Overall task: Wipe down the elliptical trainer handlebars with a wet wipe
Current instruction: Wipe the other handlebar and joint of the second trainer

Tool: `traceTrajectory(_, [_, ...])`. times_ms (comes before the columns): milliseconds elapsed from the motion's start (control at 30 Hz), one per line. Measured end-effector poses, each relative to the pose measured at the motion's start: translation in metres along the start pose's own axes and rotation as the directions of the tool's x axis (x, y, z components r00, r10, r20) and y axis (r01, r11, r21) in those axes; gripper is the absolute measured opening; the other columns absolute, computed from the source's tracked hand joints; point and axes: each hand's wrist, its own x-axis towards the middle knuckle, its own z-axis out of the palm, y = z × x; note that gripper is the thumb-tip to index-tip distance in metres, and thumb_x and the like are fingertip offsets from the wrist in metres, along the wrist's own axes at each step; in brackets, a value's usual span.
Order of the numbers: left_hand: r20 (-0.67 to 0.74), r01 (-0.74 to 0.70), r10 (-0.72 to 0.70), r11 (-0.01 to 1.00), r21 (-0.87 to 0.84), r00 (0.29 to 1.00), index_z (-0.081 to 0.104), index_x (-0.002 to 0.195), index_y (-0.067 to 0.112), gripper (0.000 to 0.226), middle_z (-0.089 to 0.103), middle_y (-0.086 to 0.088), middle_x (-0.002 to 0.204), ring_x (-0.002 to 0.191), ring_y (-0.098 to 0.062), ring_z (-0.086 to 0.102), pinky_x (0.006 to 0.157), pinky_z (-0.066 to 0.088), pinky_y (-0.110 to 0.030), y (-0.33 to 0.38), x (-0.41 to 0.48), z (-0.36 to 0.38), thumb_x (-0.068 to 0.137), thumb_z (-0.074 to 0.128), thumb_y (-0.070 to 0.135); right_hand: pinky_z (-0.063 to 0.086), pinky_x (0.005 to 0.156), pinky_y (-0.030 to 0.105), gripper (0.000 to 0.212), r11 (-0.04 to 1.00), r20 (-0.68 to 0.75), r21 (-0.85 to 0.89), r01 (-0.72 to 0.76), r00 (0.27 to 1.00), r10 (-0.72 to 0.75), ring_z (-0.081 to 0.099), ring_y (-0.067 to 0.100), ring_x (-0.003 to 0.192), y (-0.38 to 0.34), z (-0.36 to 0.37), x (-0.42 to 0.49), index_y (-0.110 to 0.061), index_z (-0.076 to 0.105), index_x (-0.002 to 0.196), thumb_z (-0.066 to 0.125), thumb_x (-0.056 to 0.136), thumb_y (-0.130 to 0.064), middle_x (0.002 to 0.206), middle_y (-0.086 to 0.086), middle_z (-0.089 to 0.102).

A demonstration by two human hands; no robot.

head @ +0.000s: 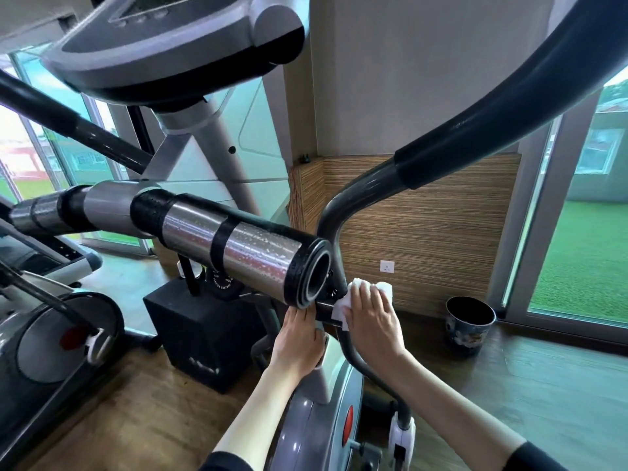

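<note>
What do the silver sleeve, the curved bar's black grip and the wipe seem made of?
Silver sleeve: probably polished metal; glare, beaded droplets. Black grip: likely foam or rubber; matte, thicker than bare tube. Wipe: soft white cloth or paper; crumpled under right hand.

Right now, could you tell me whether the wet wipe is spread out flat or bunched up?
Bunched up: the wet wipe shows crumpled folds around the right hand, which presses it onto the dark handlebar tube.
</note>
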Motion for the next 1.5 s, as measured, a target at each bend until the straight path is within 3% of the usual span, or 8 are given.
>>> traceTrajectory(200, [0.007, -0.045, 0.045, 0.998, 0.042, 0.999, -0.007, 0.152, 0.009, 0.073, -0.005, -0.005, 0.162, 0.147, -0.012, -0.01, 0.116, -0.005, -0.024, -0.004, -0.003, -0.002, 0.091, 0.034, 0.005, 0.026, 0.112, 0.043, 0.057, 0.999, -0.126, -0.036, 0.007, 0.992, -0.012, 0.046, 0.034, 0.13, -0.002, 0.021, -0.022, 0.004, 0.041, 0.139, 0.005, 0.103, -0.022, 0.142, 0.021, 0.045])
traceTrajectory(400, [-0.035, -0.062, 0.069, 0.983, 0.171, 0.997, -0.025, 0.143, 0.013, 0.077, -0.035, 0.003, 0.148, 0.135, -0.005, -0.037, 0.116, -0.018, -0.03, -0.016, -0.016, 0.004, 0.092, 0.033, 0.006, 0.011, 0.118, 0.04, 0.059, 0.944, -0.224, -0.27, 0.188, 0.941, -0.252, 0.014, 0.03, 0.145, 0.002, 0.042, -0.04, 0.001, 0.018, 0.149, 0.023, 0.092, -0.011, 0.157, 0.017, 0.015])
traceTrajectory(600, [-0.124, -0.021, 0.047, 0.979, 0.202, 0.991, -0.02, 0.147, 0.011, 0.071, -0.031, 0.001, 0.153, 0.141, -0.005, -0.029, 0.114, -0.018, -0.032, -0.029, -0.023, 0.008, 0.086, 0.016, 0.02, -0.003, 0.118, 0.04, 0.056, 0.875, -0.227, -0.414, 0.25, 0.903, -0.366, 0.006, 0.024, 0.146, -0.019, 0.052, -0.034, 0.0, -0.004, 0.149, -0.005, 0.093, 0.005, 0.156, 0.019, -0.014])
traceTrajectory(700, [-0.133, -0.034, 0.063, 0.976, 0.214, 0.989, -0.024, 0.144, 0.011, 0.075, -0.031, 0.0, 0.152, 0.14, -0.004, -0.03, 0.115, -0.016, -0.033, -0.032, -0.022, 0.006, 0.088, 0.027, 0.011, -0.006, 0.118, 0.043, 0.057, 0.901, -0.227, -0.353, 0.254, 0.911, -0.345, 0.021, 0.014, 0.144, -0.038, 0.052, -0.018, 0.005, -0.008, 0.147, 0.008, 0.092, -0.004, 0.157, 0.019, 0.003])
traceTrajectory(967, [-0.15, -0.019, 0.054, 0.973, 0.229, 0.987, -0.026, 0.142, 0.014, 0.082, -0.027, 0.0, 0.154, 0.139, -0.002, -0.031, 0.116, -0.018, -0.03, -0.037, -0.021, -0.009, 0.087, 0.034, 0.005, 0.042, 0.105, 0.035, 0.059, 0.983, -0.012, 0.074, 0.17, 0.985, -0.169, 0.046, 0.03, 0.131, -0.082, 0.048, 0.028, 0.0, 0.047, 0.137, 0.018, 0.089, -0.017, 0.141, 0.02, 0.047])
traceTrajectory(1133, [-0.153, -0.014, 0.051, 0.972, 0.234, 0.987, -0.023, 0.144, 0.013, 0.079, -0.026, 0.0, 0.154, 0.14, -0.005, -0.029, 0.115, -0.019, -0.029, -0.037, -0.022, -0.009, 0.085, 0.03, 0.008, 0.044, 0.103, 0.036, 0.055, 0.986, 0.01, 0.053, 0.16, 0.987, -0.161, 0.047, 0.036, 0.129, -0.083, 0.04, 0.033, 0.006, 0.041, 0.136, 0.018, 0.091, -0.017, 0.137, 0.025, 0.049])
traceTrajectory(1333, [-0.202, -0.015, 0.055, 0.98, 0.197, 0.978, -0.015, 0.147, 0.011, 0.078, -0.017, -0.002, 0.157, 0.143, -0.005, -0.023, 0.115, -0.018, -0.025, -0.026, -0.027, 0.006, 0.083, 0.028, 0.007, 0.024, 0.114, 0.029, 0.066, 0.909, -0.07, -0.258, 0.328, 0.932, -0.356, 0.031, 0.017, 0.141, -0.044, 0.041, 0.005, 0.012, -0.006, 0.142, 0.015, 0.089, -0.02, 0.154, 0.0, 0.03])
traceTrajectory(1500, [-0.142, -0.081, 0.107, 0.981, 0.179, 0.984, -0.015, 0.147, 0.012, 0.077, -0.023, 0.0, 0.156, 0.142, -0.004, -0.025, 0.115, -0.018, -0.022, -0.02, -0.031, 0.018, 0.087, 0.033, 0.005, 0.019, 0.115, 0.033, 0.075, 0.827, -0.041, -0.444, 0.346, 0.914, -0.405, 0.025, 0.015, 0.143, -0.013, 0.034, -0.025, 0.007, -0.004, 0.147, 0.029, 0.084, -0.017, 0.158, 0.007, 0.013])
